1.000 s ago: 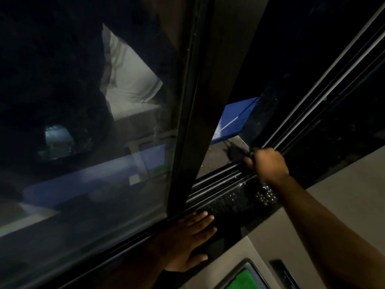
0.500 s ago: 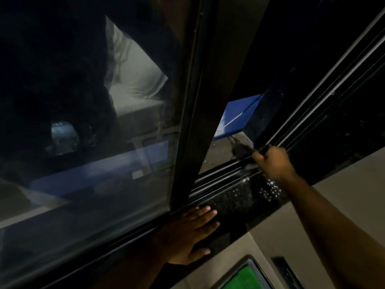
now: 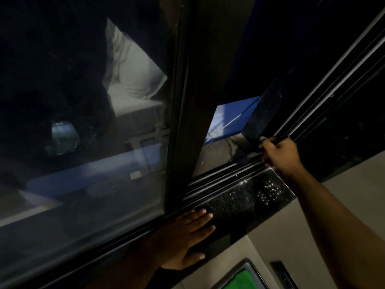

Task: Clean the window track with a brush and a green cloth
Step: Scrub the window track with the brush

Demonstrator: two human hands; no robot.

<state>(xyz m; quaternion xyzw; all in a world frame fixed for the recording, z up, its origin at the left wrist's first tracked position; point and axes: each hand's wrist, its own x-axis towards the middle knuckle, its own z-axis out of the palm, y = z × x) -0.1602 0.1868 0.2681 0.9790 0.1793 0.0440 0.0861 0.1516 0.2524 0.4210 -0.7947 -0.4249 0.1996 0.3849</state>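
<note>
The window track (image 3: 218, 180) runs as dark parallel rails along the bottom of the opening, right of the sliding glass pane. My right hand (image 3: 280, 156) is at the track's far right corner, shut on a dark brush (image 3: 253, 152) whose head points left onto the rails; most of the brush is lost in shadow. My left hand (image 3: 187, 236) lies flat, fingers spread, on the black sill beside the pane's lower corner. The green cloth (image 3: 243, 280) lies in a dark-rimmed tray at the bottom edge, touched by neither hand.
The black sill (image 3: 245, 201) carries water droplets. The pane's dark upright frame (image 3: 183, 122) stands just left of the exposed track. More rails (image 3: 325, 84) climb the right jamb. A small dark object (image 3: 281, 272) lies on the pale counter beside the tray (image 3: 253, 265).
My right hand with the brush has shifted a little right and up along the track toward the corner. My left hand has stayed flat on the sill.
</note>
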